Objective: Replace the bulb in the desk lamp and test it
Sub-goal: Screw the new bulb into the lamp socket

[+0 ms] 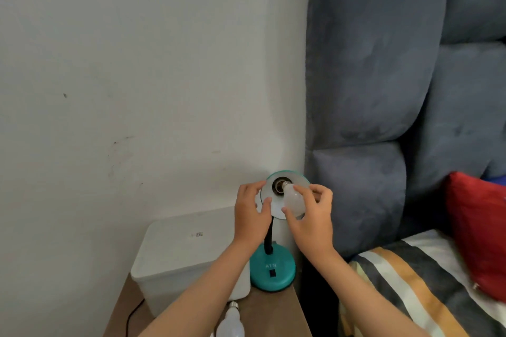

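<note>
A teal desk lamp stands on a small wooden table, its round base (273,271) showing a black switch. Its shade (276,209) is tipped up so the white inside and the dark socket (279,185) face me. My left hand (250,213) grips the shade's left rim. My right hand (313,217) holds a frosted white bulb (294,200), whose metal screw end sits at the mouth of the socket. A second white bulb (231,321) lies on the table near the front edge, beside my left forearm.
A white box (178,252) sits on the wooden table (273,312) left of the lamp, with a black cable (134,314) at its front. A blue-grey padded headboard (383,90), a striped bed cover (410,287) and a red cushion (479,232) lie to the right. A white wall is behind.
</note>
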The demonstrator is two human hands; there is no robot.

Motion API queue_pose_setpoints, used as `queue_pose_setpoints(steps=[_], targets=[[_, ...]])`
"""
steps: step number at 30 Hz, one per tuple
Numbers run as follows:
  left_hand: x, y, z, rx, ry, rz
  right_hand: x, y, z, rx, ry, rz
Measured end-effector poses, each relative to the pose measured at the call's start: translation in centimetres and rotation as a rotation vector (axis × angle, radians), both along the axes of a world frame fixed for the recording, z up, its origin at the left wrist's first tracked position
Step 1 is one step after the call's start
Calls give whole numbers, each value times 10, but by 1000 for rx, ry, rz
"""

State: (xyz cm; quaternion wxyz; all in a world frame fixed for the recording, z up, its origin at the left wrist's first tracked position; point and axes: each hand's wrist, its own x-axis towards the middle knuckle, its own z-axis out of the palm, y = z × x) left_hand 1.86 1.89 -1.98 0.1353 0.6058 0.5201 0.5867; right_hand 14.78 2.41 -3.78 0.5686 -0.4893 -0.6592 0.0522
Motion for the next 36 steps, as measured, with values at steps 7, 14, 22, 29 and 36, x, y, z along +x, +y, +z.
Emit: queue_pose_setpoints(steps=[7,14,22,29,36], targets=[[3,13,-3,82,-24,77,-11,12,-7,-14,-52,-21],[-2,16,-1,84,-14,55,-17,12,0,-94,-156,-108],[-5,18,-1,85,92,28,-13,4,0,-149,-273,-92],[-1,17,2,55,65,31,-14,1,7,-230,-186,-110],[-3,19,3,29,53,22,-12,-1,7,-256,-184,-135]])
